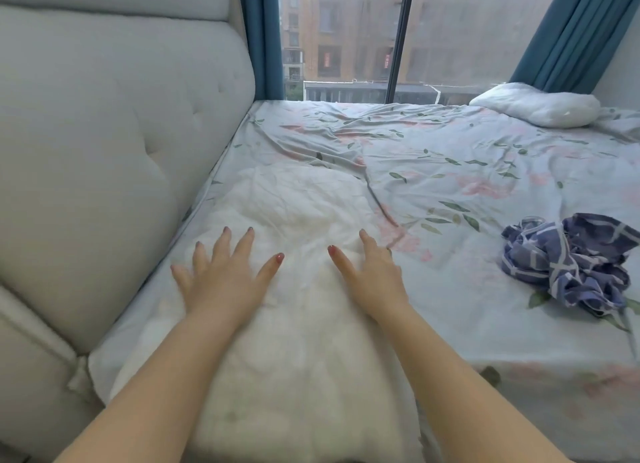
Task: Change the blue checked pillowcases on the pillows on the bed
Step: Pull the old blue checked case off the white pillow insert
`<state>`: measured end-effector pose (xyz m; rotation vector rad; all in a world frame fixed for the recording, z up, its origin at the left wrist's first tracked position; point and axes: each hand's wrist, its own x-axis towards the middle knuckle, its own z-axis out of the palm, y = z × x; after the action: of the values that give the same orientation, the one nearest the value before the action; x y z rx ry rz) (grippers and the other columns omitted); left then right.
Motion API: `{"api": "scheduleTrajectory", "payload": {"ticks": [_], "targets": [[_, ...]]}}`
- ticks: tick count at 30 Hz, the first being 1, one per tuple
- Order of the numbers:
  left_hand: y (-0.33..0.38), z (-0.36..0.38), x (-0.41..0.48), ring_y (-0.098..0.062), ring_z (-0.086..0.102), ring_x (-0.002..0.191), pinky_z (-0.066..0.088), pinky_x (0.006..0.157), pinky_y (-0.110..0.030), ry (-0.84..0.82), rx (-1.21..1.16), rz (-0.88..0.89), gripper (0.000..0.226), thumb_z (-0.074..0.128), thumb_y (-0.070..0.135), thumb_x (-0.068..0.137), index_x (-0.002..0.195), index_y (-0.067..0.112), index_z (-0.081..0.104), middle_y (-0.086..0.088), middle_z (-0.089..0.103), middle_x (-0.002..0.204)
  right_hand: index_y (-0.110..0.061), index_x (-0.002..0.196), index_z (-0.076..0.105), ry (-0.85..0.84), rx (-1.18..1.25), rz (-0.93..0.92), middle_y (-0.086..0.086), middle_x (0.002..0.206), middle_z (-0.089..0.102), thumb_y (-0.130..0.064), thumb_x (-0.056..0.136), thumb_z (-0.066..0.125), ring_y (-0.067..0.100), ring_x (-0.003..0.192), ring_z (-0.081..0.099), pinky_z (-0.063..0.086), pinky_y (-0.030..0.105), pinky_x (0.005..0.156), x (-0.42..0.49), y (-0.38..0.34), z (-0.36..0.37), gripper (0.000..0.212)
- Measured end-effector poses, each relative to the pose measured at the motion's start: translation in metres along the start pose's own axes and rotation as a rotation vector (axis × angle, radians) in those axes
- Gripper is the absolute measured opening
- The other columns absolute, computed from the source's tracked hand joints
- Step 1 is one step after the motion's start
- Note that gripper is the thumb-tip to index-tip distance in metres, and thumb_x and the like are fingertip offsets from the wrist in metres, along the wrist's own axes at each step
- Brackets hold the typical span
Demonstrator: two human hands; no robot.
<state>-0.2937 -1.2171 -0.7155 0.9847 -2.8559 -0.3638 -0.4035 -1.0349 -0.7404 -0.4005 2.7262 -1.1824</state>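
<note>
Pillow [304,341] closest to camera is bare white, no case on it, lying lengthwise on the bed [450,185] right beside the padded headboard [104,133]. Both hands are flat on top of it with fingers spread and gripping nothing: left hand [221,279] toward the headboard side, right hand [374,275] toward the pillow's right edge, a gap of pillow between them. Blue checked pillowcase [568,261] is off and crumpled in a heap on the floral sheet, to the right of the hands and well apart from them. Second pillow [540,104], also bare white, sits at the far right corner of the bed near the window [346,36]. Teal curtains [263,36] hang at both sides of the glass.
</note>
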Motion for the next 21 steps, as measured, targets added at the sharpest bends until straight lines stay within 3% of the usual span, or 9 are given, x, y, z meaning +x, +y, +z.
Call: {"api": "scheduleTrajectory", "payload": {"ticks": [2, 4, 6, 8, 9, 11, 14, 18, 21], "targets": [[-0.028, -0.004, 0.008, -0.037, 0.012, 0.147, 0.015, 0.116, -0.061, -0.041, -0.107, -0.164, 0.103, 0.016, 0.097, 0.065, 0.153, 0.045, 0.005, 0.001, 0.004, 0.164, -0.048, 0.151, 0.005, 0.015, -0.046, 0.129, 0.010, 0.157, 0.016, -0.086, 0.075, 0.040, 0.041, 0.137, 0.025, 0.033, 0.051, 0.104, -0.002, -0.002, 0.008, 0.092], [-0.050, -0.003, 0.016, -0.038, 0.028, 0.141, 0.028, 0.114, -0.054, -0.088, -0.365, -0.282, 0.127, 0.027, 0.105, 0.049, 0.154, 0.034, 0.011, -0.011, 0.023, 0.158, -0.051, 0.149, 0.004, 0.004, -0.027, 0.209, 0.014, 0.151, 0.023, -0.090, 0.070, 0.041, 0.043, 0.131, 0.032, 0.034, 0.051, 0.103, 0.002, -0.001, 0.012, 0.096], [-0.058, 0.001, 0.019, -0.034, 0.048, 0.128, 0.042, 0.107, -0.046, -0.172, -0.684, -0.323, 0.134, 0.048, 0.100, 0.046, 0.152, 0.024, 0.019, -0.008, 0.044, 0.146, -0.049, 0.150, 0.008, -0.027, 0.024, 0.216, 0.014, 0.147, 0.033, -0.089, 0.069, 0.043, 0.039, 0.129, 0.040, 0.036, 0.047, 0.105, 0.007, 0.000, 0.013, 0.096], [-0.058, 0.009, 0.021, -0.029, 0.056, 0.121, 0.046, 0.105, -0.045, -0.188, -0.821, -0.290, 0.136, 0.057, 0.099, 0.039, 0.150, 0.027, 0.023, 0.000, 0.053, 0.139, -0.041, 0.152, 0.019, -0.047, 0.108, 0.155, 0.006, 0.147, 0.043, -0.080, 0.076, 0.051, 0.033, 0.132, 0.044, 0.037, 0.040, 0.108, 0.010, -0.002, 0.012, 0.091], [-0.055, 0.012, 0.022, -0.027, 0.055, 0.122, 0.045, 0.107, -0.045, -0.176, -0.845, -0.262, 0.134, 0.057, 0.099, 0.039, 0.149, 0.031, 0.024, 0.002, 0.053, 0.140, -0.037, 0.150, 0.027, -0.037, 0.158, 0.116, 0.002, 0.146, 0.046, -0.074, 0.078, 0.056, 0.029, 0.132, 0.045, 0.037, 0.038, 0.109, 0.011, -0.003, 0.012, 0.087], [-0.046, 0.012, 0.024, -0.026, 0.049, 0.130, 0.039, 0.112, -0.044, -0.154, -0.905, -0.212, 0.112, 0.050, 0.095, 0.059, 0.150, 0.036, 0.025, 0.004, 0.047, 0.147, -0.033, 0.143, 0.043, 0.009, 0.227, 0.037, -0.006, 0.138, 0.053, -0.067, 0.077, 0.065, 0.018, 0.127, 0.049, 0.040, 0.033, 0.106, 0.013, -0.006, 0.011, 0.078], [-0.033, 0.011, 0.033, -0.022, 0.038, 0.140, 0.030, 0.117, -0.041, -0.157, -0.999, -0.155, 0.082, 0.033, 0.080, 0.084, 0.154, 0.037, 0.022, 0.007, 0.036, 0.155, -0.031, 0.137, 0.050, 0.071, 0.217, -0.111, -0.009, 0.128, 0.045, -0.057, 0.077, 0.072, 0.005, 0.116, 0.046, 0.034, 0.022, 0.098, 0.015, -0.012, 0.009, 0.069], [-0.012, 0.007, 0.040, -0.017, 0.035, 0.141, 0.027, 0.113, -0.031, -0.151, -1.063, -0.058, 0.085, 0.029, 0.086, 0.078, 0.152, 0.046, 0.021, 0.014, 0.035, 0.154, -0.025, 0.143, 0.046, 0.189, 0.219, -0.188, -0.006, 0.135, 0.042, -0.052, 0.077, 0.075, 0.006, 0.126, 0.041, 0.031, 0.021, 0.106, 0.024, -0.017, -0.009, 0.076], [0.013, 0.005, 0.042, -0.010, 0.036, 0.140, 0.027, 0.118, -0.035, -0.149, -1.184, 0.021, 0.097, 0.032, 0.095, 0.065, 0.150, 0.050, 0.023, 0.019, 0.035, 0.153, -0.027, 0.143, 0.048, 0.276, 0.247, -0.179, -0.008, 0.129, 0.043, -0.051, 0.075, 0.077, 0.010, 0.124, 0.047, 0.036, 0.028, 0.109, 0.033, -0.012, -0.037, 0.078]]}}
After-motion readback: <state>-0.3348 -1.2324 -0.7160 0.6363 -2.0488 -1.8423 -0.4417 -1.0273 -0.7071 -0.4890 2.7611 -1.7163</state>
